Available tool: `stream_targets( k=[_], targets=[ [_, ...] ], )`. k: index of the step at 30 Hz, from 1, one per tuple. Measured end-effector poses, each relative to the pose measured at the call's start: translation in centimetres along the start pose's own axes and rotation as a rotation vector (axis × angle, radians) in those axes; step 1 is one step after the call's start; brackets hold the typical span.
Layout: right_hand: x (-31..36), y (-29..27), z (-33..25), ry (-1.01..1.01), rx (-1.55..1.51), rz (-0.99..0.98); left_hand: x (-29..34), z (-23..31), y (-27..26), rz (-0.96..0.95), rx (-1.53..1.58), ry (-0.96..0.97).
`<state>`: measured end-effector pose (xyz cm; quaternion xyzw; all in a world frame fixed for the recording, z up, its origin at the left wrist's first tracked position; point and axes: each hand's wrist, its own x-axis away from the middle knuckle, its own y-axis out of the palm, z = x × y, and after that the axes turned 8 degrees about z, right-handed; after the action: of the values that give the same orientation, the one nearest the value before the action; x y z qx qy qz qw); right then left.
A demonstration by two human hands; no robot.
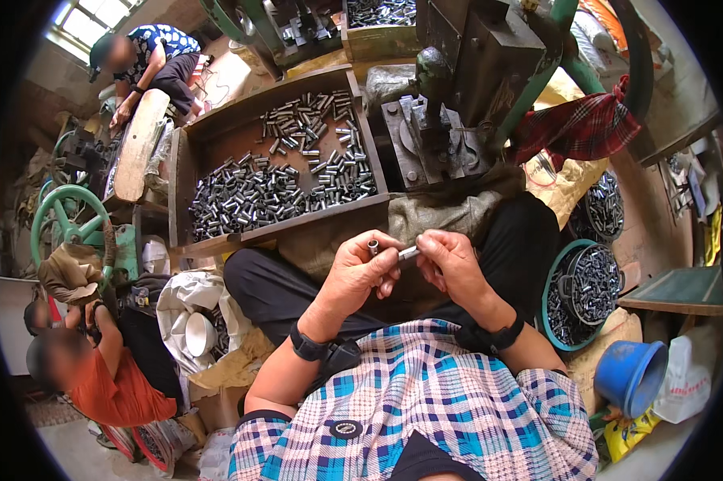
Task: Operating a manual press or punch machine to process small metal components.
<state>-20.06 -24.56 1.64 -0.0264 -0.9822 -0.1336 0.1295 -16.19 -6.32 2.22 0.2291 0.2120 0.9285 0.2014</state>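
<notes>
Above my lap, my two hands meet. My left hand point(356, 271) is closed, with a short metal tube point(372, 244) standing up between its fingers. A second short metal tube point(409, 253) lies between the fingertips of both hands, and my right hand point(451, 261) pinches its far end. Just ahead of my hands, a shallow wooden tray point(289, 224) holds many loose metal tubes point(245, 196) like these. Beyond my right hand stands a dark metal press point(433, 132) with a bolted die at its base.
A red checked cloth point(578, 128) hangs from the press frame. To my right are a teal-rimmed basin point(550, 317) of metal tubes and a blue bucket point(630, 373). An open white sack point(181, 301) lies at left, near a green handwheel point(71, 228). Two other people sit at left.
</notes>
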Motion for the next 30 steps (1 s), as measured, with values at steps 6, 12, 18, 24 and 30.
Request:
stream_targets(
  k=[6,12,18,24,30],
  targets=[
    [0.3,-0.3,0.6,0.019,-0.124,-0.029,0.0,-2.0,1.6,0.102,-0.054,0.172],
    [-1.0,-1.4,0.7,0.030,-0.092,0.013,-2.2,-2.5,2.1,0.152,-0.198,0.206],
    [-1.9,-1.3,1.3,-0.039,-0.007,0.005,-6.5,-1.7,2.7,0.297,0.109,0.043],
    [-2.1,-1.5,2.3,-0.081,0.016,0.017,-8.2,-2.7,4.8,0.339,0.143,0.000],
    [-3.1,-2.3,1.9,-0.100,-0.012,0.059,-10.4,-2.8,5.4,0.271,0.022,0.016]
  ],
)
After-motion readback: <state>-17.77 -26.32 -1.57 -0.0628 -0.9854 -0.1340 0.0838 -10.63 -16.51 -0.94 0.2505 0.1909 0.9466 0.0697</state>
